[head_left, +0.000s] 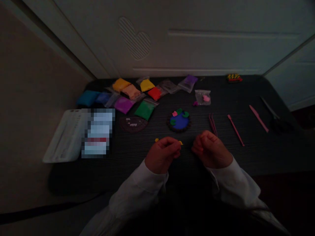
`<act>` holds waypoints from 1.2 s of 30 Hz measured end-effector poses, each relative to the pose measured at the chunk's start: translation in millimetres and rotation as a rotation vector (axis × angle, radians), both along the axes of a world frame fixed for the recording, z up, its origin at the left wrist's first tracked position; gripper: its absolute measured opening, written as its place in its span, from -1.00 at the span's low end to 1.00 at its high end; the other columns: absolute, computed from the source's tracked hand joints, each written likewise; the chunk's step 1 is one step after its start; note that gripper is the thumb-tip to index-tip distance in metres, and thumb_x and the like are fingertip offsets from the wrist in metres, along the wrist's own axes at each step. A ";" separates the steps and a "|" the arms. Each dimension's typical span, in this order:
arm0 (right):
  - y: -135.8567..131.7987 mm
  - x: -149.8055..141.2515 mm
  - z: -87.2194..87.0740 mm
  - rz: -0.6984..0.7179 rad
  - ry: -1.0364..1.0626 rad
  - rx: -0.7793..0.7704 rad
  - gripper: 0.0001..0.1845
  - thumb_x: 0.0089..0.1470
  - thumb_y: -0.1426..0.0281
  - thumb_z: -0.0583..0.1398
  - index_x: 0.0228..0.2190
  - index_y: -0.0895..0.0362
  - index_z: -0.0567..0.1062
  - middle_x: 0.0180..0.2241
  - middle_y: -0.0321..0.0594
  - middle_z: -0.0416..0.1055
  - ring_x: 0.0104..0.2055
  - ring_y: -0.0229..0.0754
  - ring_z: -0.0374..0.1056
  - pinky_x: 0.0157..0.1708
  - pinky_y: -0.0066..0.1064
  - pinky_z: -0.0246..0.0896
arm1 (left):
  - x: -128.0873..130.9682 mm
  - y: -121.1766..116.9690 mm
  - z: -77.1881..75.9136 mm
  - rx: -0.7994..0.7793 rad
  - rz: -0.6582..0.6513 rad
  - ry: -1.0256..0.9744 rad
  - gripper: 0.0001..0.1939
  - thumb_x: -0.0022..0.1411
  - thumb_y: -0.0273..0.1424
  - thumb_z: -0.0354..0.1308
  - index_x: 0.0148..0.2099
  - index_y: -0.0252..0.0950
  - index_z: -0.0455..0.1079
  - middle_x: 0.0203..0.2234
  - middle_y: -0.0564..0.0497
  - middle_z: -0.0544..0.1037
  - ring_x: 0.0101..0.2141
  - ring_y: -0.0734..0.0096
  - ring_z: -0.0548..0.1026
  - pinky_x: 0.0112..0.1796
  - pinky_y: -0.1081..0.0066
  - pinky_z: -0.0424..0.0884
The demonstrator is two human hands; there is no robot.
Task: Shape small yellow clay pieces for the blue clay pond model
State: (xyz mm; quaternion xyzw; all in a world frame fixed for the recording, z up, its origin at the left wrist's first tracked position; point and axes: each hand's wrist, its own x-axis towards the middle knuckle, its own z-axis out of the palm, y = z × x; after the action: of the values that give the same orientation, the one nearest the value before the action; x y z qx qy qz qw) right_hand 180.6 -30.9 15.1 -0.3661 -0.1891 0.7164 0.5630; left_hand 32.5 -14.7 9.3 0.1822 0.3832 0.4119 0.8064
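Observation:
My left hand (162, 155) is closed in a pinch near the front of the table. A small bit of yellow clay (181, 143) shows at its fingertips. Another little yellow piece (157, 140) lies just beyond its knuckles. Facing it, my right hand (214, 151) is closed with fingers curled in; whatever it holds, if anything, is hidden. A gap separates the two hands. Just beyond them sits a clay pond (179, 121), blue with a dark rim, green leaves and a pink flower. Pink tweezers (213, 124) lie beyond my right hand.
Bags of coloured clay, including a green bag (145, 109) and a purple bag (189, 82), lie along the back. To the left are a white tray (65, 136) and a blurred-out screen (98, 131). Pink tools (236, 130) and scissors (273, 113) lie right.

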 end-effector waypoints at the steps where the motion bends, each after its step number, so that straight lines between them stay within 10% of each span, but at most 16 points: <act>1: 0.0 -0.2 0.4 0.006 0.007 0.006 -0.76 -0.30 0.36 0.30 -0.65 0.14 0.31 -0.72 -0.45 0.25 -0.67 -0.47 0.11 -0.67 -0.60 -0.03 | 0.0 -0.2 -0.1 0.000 0.000 -0.001 -0.85 -0.26 -0.47 0.30 -0.60 -0.39 0.36 -0.71 0.08 0.40 -0.65 0.63 0.28 -0.63 0.57 0.13; 17: -2.4 1.2 3.8 0.023 -0.031 -0.055 -0.87 -0.15 0.36 0.22 -0.44 0.13 0.47 -0.56 -0.34 0.42 -0.57 -0.45 0.27 -0.60 -0.61 0.15 | -0.6 -0.2 0.1 -0.003 -0.002 -0.009 -0.85 -0.25 -0.48 0.30 -0.58 -0.38 0.36 -0.70 0.08 0.42 -0.64 0.63 0.29 -0.62 0.57 0.16; 36: -3.2 -0.3 0.6 0.000 -0.013 0.055 -0.80 -0.27 0.34 0.29 -0.64 0.13 0.35 -0.69 -0.42 0.28 -0.66 -0.45 0.12 -0.64 -0.54 -0.04 | -1.5 -0.4 -0.3 0.007 -0.024 -0.007 -0.85 -0.23 -0.47 0.29 -0.58 -0.38 0.36 -0.69 0.08 0.41 -0.64 0.62 0.29 -0.60 0.57 0.15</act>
State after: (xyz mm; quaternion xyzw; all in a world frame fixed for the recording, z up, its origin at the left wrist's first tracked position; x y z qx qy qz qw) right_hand 180.3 -34.1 15.7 -0.3550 -0.2124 0.7084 0.5719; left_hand 31.0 -15.1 9.0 0.1881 0.3768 0.4042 0.8119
